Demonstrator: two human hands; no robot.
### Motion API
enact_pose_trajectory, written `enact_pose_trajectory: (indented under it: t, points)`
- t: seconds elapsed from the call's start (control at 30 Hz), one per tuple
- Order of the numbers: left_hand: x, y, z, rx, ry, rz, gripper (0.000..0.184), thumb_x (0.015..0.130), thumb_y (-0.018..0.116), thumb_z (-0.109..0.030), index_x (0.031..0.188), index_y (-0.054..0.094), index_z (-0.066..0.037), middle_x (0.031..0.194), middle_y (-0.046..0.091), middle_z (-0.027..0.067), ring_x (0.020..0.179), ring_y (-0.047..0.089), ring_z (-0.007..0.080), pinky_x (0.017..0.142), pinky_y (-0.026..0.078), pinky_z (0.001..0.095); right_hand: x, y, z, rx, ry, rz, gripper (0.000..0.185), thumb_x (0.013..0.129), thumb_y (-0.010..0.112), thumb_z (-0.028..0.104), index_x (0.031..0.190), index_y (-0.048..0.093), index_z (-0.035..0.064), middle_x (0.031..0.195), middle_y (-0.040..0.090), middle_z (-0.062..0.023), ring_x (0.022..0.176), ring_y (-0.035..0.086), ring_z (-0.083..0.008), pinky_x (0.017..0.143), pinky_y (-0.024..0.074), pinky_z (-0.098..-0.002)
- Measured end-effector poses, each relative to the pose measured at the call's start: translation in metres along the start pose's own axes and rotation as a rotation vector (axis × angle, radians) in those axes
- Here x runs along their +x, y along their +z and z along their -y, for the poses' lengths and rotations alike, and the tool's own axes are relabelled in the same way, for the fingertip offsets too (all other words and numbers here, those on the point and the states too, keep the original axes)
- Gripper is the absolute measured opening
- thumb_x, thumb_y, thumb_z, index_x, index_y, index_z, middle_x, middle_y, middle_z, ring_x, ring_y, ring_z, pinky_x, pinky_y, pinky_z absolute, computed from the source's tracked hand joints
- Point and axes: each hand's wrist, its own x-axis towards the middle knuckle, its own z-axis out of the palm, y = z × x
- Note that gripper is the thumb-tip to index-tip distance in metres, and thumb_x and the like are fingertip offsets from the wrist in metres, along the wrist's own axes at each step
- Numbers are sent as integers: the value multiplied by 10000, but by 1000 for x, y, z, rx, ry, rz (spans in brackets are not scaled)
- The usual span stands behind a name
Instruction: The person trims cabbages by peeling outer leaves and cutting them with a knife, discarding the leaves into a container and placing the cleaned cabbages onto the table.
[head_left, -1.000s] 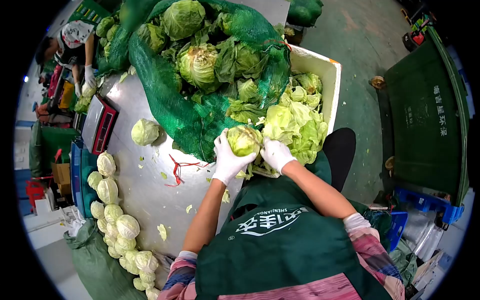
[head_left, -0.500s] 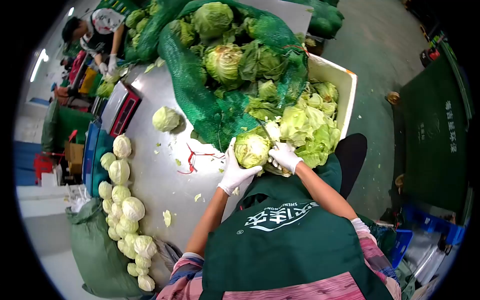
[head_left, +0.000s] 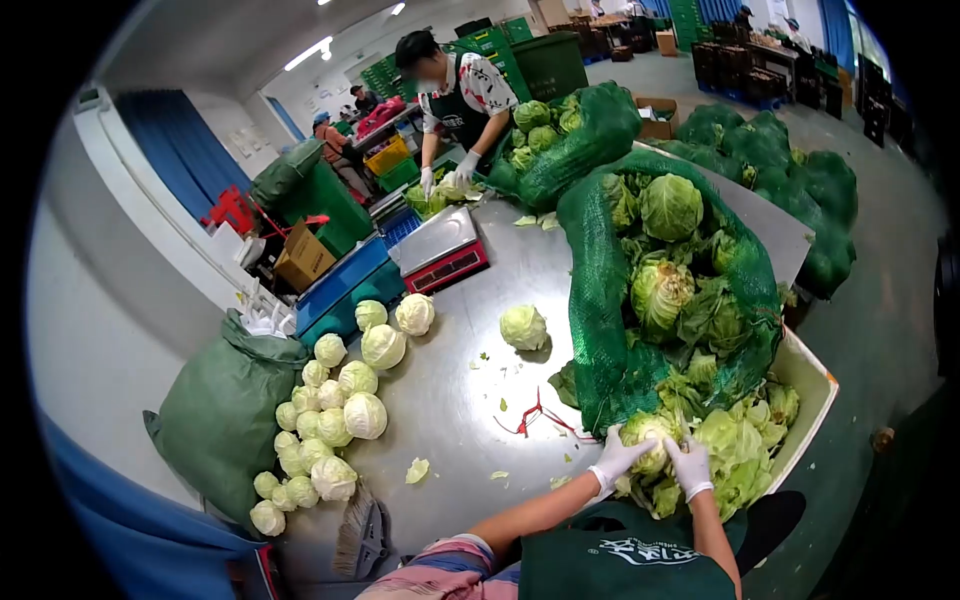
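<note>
Both my hands wear white gloves and meet at a pale green cabbage (head_left: pixel 648 438) over the near edge of the foam box. My left hand (head_left: pixel 618 460) is wrapped around the cabbage's left side. At its right side my right hand (head_left: pixel 690 466) is closed, with what looks like a thin knife (head_left: pixel 684 424) pointing away from the fingers; most of it is hidden. Loose outer leaves (head_left: pixel 735 450) fill the white foam box (head_left: pixel 812 412) beside and beneath my hands. Just beyond, a green mesh sack (head_left: pixel 600 350) lies open with several untrimmed cabbages inside.
Several trimmed cabbages (head_left: pixel 365 416) cluster at the left of the metal table (head_left: pixel 450 400). One lone cabbage (head_left: pixel 523 327) sits mid-table near red string (head_left: pixel 535 415). A red scale (head_left: pixel 440 250), brush (head_left: pixel 358 535) and stuffed green sack (head_left: pixel 225 415) stand left. Across, a co-worker (head_left: pixel 465 110) handles leaves.
The view has swung up and to the left, showing more of the room. My hands stay at the cabbage, which now shows a paler face; my left hand reaches more over it.
</note>
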Motion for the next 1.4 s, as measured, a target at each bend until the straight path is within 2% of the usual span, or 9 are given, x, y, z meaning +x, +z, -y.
enact_pose_trajectory:
  t: [0.13,0.43,0.63,0.7,0.8,0.93,1.07,1.27,1.4]
  points:
    - [-1,-1,0,-28,-5,2,1028,689,825,-408,1388,220,44,1289,467,201,1152,517,248,932,471,329,2,2,-2,-36,135,15,554,789,710,378,1075,621,-88,672,614,-127,608,567,-203,595,455,-336]
    - [-37,-7,-33,-246,-420,15,819,758,801,-233,1374,263,-191,1320,473,62,1172,517,263,897,467,552,3,-2,30,-57,2,-44,395,903,611,296,1090,607,-52,692,602,-94,585,577,-165,584,460,-328]
    - [-31,-16,-20,-406,-365,176,499,843,711,-228,1287,493,-170,1277,533,44,1153,534,251,888,468,521,-2,-4,17,187,253,37,368,947,535,261,1127,578,-58,744,625,-86,591,575,-164,584,475,-316]
    - [-28,-13,-1,-442,-376,157,497,876,666,-271,1320,482,-143,1309,519,70,1143,540,264,911,464,474,-6,4,-11,-81,-40,-146,475,926,553,251,1278,506,-65,858,654,-130,613,562,-171,606,471,-294]
    - [-27,-17,-2,-529,-433,223,630,842,697,-312,1376,415,-134,1349,486,131,1180,504,383,972,456,454,-27,-7,3,63,152,-65,496,919,555,269,1350,477,37,627,565,-71,481,486,-137,498,437,-283]
    - [-35,-6,-32,-527,-431,148,568,838,707,-273,1328,458,-130,1314,513,64,1187,509,224,952,467,505,-45,-11,34,223,266,60,564,927,555,309,1407,402,57,572,555,-59,409,530,-142,427,454,-312]
    - [-30,-5,-30,-478,-435,171,612,798,752,-259,1324,456,-158,1309,517,55,1215,486,222,979,396,562,-44,5,39,-197,55,88,703,945,442,475,1441,293,-1,761,627,-290,724,613,-447,707,474,-480]
    - [-39,8,-28,-395,-326,-25,663,767,782,-214,1314,416,-137,1293,517,74,1215,483,267,948,374,622,-34,6,47,-393,100,94,710,944,449,462,1444,269,-11,860,634,-307,813,615,-444,737,471,-486]
    - [-46,3,-34,-437,-328,37,606,812,728,-183,1328,418,-118,1309,509,111,1208,491,289,983,384,596,-31,3,34,-290,60,119,589,944,467,429,1447,345,148,903,645,-285,830,617,-442,759,492,-438]
